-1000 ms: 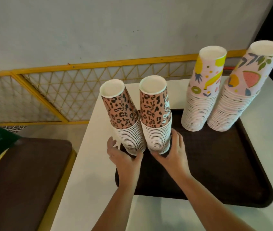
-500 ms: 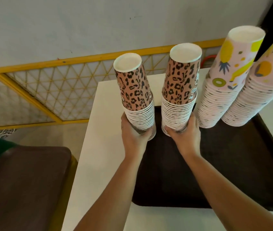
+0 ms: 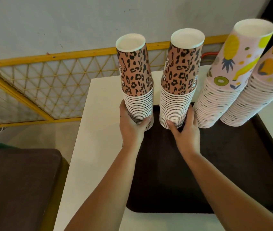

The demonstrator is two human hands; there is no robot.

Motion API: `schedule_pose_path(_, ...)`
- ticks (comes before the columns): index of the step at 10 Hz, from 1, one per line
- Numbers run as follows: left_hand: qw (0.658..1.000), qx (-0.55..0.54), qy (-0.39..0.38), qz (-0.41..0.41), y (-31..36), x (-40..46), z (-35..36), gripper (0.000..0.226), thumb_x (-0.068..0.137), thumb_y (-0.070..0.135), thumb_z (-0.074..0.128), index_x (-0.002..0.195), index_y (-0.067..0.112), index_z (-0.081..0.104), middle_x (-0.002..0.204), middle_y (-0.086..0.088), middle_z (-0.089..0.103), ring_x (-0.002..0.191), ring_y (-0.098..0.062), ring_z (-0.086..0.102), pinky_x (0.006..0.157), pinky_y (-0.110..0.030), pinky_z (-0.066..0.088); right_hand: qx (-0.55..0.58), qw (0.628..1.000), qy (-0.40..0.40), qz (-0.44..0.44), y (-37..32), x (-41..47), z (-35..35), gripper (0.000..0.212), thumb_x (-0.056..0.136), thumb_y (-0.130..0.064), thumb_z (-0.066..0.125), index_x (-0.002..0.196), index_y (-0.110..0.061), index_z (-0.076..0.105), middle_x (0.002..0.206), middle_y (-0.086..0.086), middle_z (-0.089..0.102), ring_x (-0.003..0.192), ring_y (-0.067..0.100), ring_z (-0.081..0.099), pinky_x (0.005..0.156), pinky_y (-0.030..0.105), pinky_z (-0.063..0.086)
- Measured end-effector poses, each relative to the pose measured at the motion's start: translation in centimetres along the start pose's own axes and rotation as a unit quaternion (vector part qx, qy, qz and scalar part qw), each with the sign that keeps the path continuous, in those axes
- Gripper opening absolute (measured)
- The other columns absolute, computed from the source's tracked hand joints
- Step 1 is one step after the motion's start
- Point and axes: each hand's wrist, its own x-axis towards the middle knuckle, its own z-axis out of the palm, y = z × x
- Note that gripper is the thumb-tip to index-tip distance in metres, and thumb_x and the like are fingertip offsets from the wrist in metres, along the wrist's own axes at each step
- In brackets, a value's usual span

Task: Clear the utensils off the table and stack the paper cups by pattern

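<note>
From the head camera we see our left hand wrapped around the foot of the left leopard stack and our right hand gripping the right leopard stack, both at the back left of the dark tray, left of two fruit stacks. We judge we are sorting by pattern; next, merging them calls for a straight lift. The cups are smooth tapered paper with ridged rims.

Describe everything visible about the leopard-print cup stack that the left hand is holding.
The left leopard-print stack is a tall column of nested paper cups, upside down, the top cup's white base facing up. Only that cup shows its full pinkish-brown, black-spotted wall; below it are tight white rims. It stands roughly upright at the dark tray's back left corner. The left hand curls round its lowest cups. It stands apart from the neighbouring leopard stack.
</note>
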Motion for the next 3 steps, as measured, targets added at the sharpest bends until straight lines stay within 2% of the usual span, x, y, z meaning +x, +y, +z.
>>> schedule_pose_path(2,1.000,0.011,-0.002,0.000,-0.1,-0.4,-0.3,0.096,0.065,0.020,0.086,0.143,0.015,0.030,0.141,0.001,0.046,0.130,-0.014,0.044,0.105,-0.027,0.039,0.022,1.000,-0.018,0.007,0.8,-0.1,0.1,0.087,0.082,-0.036,0.065,0.147,-0.028,0.008,0.153,0.006,0.023,0.137,0.026,0.033,0.106,0.045,0.039)
schedule_pose_path(3,1.000,0.012,-0.021,-0.005,0.3,-1.7,-0.6,0.100,0.066,0.022,0.086,0.145,0.011,0.025,0.144,-0.003,0.043,0.131,-0.016,0.043,0.103,-0.023,0.039,0.025,0.998,-0.048,0.027,1.1,-1.0,-0.1,0.095,0.083,-0.038,0.064,0.148,-0.024,-0.003,0.157,0.006,0.013,0.143,0.023,0.022,0.111,0.047,0.033)
